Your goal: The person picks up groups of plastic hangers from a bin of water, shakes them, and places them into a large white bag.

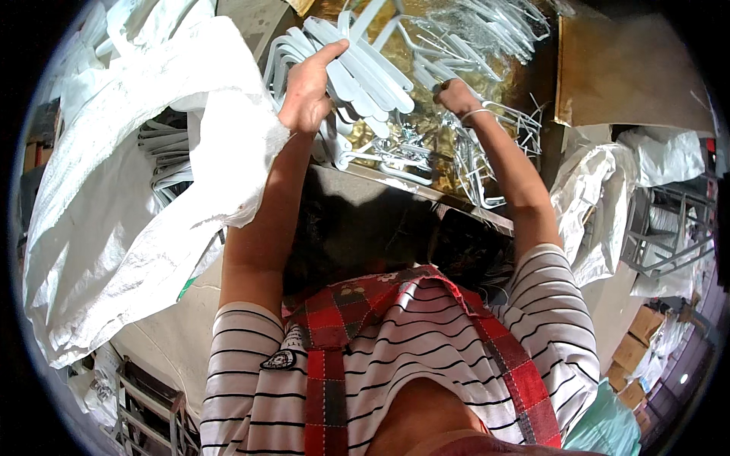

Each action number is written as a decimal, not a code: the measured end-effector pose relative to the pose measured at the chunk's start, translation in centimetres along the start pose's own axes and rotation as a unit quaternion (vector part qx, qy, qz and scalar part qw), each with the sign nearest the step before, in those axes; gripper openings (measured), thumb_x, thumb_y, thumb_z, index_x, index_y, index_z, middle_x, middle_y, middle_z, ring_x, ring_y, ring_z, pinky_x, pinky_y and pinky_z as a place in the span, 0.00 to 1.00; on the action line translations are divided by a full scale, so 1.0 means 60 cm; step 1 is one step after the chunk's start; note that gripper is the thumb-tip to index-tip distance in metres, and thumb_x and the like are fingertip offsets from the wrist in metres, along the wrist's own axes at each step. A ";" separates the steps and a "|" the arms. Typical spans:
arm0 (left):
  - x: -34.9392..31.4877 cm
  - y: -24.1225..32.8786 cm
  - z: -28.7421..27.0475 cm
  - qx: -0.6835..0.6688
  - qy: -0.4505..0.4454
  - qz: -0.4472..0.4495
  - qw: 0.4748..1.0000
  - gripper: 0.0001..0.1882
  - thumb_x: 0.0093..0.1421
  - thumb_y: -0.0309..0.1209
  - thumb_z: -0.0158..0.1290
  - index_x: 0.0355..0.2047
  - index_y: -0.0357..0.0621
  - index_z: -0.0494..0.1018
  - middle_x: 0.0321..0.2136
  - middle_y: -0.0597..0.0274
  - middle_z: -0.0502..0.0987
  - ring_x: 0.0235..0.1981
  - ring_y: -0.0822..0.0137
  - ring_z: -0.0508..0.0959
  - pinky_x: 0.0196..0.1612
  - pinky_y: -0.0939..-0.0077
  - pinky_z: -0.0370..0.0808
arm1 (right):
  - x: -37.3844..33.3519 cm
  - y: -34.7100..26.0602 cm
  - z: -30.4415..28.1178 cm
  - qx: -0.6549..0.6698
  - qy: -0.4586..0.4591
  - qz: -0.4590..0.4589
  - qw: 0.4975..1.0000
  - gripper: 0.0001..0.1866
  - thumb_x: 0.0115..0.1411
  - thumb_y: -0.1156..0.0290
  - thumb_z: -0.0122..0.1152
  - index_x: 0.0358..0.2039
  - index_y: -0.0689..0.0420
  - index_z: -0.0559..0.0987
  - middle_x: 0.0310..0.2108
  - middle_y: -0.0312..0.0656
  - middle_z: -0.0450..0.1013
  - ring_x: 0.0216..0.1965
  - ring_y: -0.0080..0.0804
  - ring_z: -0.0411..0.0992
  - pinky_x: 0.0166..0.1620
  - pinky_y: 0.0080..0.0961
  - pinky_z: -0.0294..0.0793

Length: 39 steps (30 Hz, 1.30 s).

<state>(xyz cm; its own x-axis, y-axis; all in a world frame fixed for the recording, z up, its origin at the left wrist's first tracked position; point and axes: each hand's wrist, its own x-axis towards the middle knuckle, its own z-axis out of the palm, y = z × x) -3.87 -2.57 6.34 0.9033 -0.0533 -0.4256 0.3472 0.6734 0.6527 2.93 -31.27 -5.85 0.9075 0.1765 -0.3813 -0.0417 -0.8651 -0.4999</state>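
Many white hangers [365, 72] heaped; woven sack [129, 175] left.

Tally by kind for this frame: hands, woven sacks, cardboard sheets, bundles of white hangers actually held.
Hands: 2, left hand and right hand
White woven sacks: 2, big sack, smaller sack
Cardboard sheet: 1
Held hanger bundle: 1
Total: 6

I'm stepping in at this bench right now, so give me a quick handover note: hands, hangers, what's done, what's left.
Left hand: gripping a stacked bunch of white plastic hangers, raised over the bench.
Right hand: closed down among the loose hangers and metal hooks; what it holds is unclear.
White woven sack: open at the left, more hangers showing inside.
Done: one bunch gathered.
Left: the tangled pile on the bench.
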 end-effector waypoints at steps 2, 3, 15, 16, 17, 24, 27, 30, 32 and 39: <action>-0.015 0.000 0.016 0.014 0.022 -0.008 1.000 0.18 0.52 0.29 0.54 0.41 0.29 0.68 0.35 0.52 0.74 0.34 0.61 0.77 0.34 0.68 0.76 | -0.050 -0.029 -0.057 0.039 0.003 -0.006 0.999 0.16 0.44 0.64 0.57 0.26 0.66 0.77 0.22 0.48 0.73 0.26 0.33 0.71 0.31 0.29 0.68; -0.017 -0.002 0.023 0.022 0.031 -0.012 0.999 0.18 0.52 0.29 0.54 0.41 0.29 0.68 0.35 0.52 0.74 0.34 0.61 0.77 0.34 0.69 0.76 | -0.077 -0.044 -0.074 0.084 0.030 -0.012 0.996 0.17 0.45 0.64 0.57 0.29 0.66 0.76 0.24 0.49 0.73 0.27 0.33 0.71 0.32 0.29 0.68; -0.020 -0.077 0.057 0.074 -0.110 -0.072 0.989 0.19 0.51 0.34 0.57 0.39 0.33 0.71 0.34 0.56 0.75 0.34 0.66 0.76 0.36 0.74 0.74 | -0.188 -0.210 -0.056 0.080 0.097 -0.199 0.972 0.26 0.61 0.52 0.40 0.30 0.69 0.66 0.25 0.63 0.68 0.30 0.59 0.68 0.35 0.42 0.67; -0.021 -0.074 0.059 0.069 -0.118 -0.083 0.987 0.18 0.51 0.34 0.57 0.38 0.33 0.71 0.33 0.56 0.75 0.33 0.67 0.76 0.35 0.73 0.74 | -0.191 -0.207 -0.052 0.052 0.090 -0.202 0.974 0.26 0.61 0.52 0.40 0.31 0.68 0.66 0.25 0.63 0.68 0.30 0.60 0.68 0.35 0.43 0.67; -0.021 -0.073 0.060 0.065 -0.126 -0.093 0.985 0.17 0.51 0.34 0.57 0.38 0.34 0.72 0.32 0.56 0.75 0.33 0.67 0.76 0.34 0.73 0.74 | -0.194 -0.205 -0.051 0.023 0.083 -0.205 0.975 0.25 0.61 0.52 0.39 0.31 0.68 0.65 0.26 0.63 0.68 0.31 0.60 0.68 0.36 0.43 0.67; 0.005 -0.064 0.041 0.010 -0.074 -0.068 0.995 0.13 0.52 0.29 0.54 0.36 0.33 0.71 0.30 0.55 0.75 0.30 0.63 0.76 0.37 0.71 0.74 | -0.224 -0.225 -0.060 -0.047 0.100 -0.335 0.936 0.31 0.60 0.55 0.44 0.54 0.66 0.57 0.31 0.59 0.68 0.35 0.58 0.67 0.39 0.42 0.67; 0.012 -0.046 0.041 -0.057 -0.063 -0.047 0.995 0.13 0.52 0.29 0.53 0.36 0.34 0.70 0.30 0.54 0.75 0.31 0.62 0.76 0.38 0.70 0.74 | -0.245 -0.200 -0.040 0.003 0.170 -0.372 0.913 0.28 0.57 0.56 0.50 0.49 0.65 0.61 0.32 0.57 0.66 0.35 0.55 0.66 0.39 0.39 0.66; 0.010 -0.038 0.037 -0.049 -0.053 -0.025 0.997 0.15 0.52 0.29 0.54 0.38 0.34 0.69 0.30 0.54 0.75 0.31 0.62 0.76 0.40 0.69 0.74 | -0.275 -0.171 -0.042 0.038 0.034 -0.275 0.960 0.21 0.57 0.58 0.51 0.42 0.61 0.64 0.32 0.54 0.67 0.34 0.53 0.67 0.37 0.41 0.65; -0.008 -0.034 0.049 -0.053 -0.034 -0.001 0.998 0.16 0.51 0.29 0.54 0.39 0.34 0.68 0.31 0.54 0.75 0.32 0.61 0.76 0.41 0.68 0.74 | -0.282 -0.126 -0.056 -0.014 0.102 -0.273 0.956 0.15 0.56 0.62 0.53 0.37 0.59 0.68 0.26 0.50 0.67 0.27 0.45 0.67 0.32 0.36 0.66; 0.041 -0.017 0.004 -0.110 -0.024 0.080 0.990 0.16 0.51 0.28 0.54 0.38 0.32 0.68 0.29 0.52 0.74 0.34 0.60 0.76 0.39 0.66 0.74 | -0.317 0.047 -0.150 0.353 0.267 0.074 0.894 0.11 0.55 0.65 0.56 0.24 0.60 0.73 0.13 0.30 0.59 0.16 0.19 0.60 0.20 0.21 0.59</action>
<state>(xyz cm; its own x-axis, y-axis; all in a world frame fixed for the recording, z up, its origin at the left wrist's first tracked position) -1.96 -3.57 4.78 0.9552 0.0356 -0.2939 0.1400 0.8204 0.5544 -10.68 -41.29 7.02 0.9325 -0.3275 -0.1525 -0.2602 -0.3160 -0.9124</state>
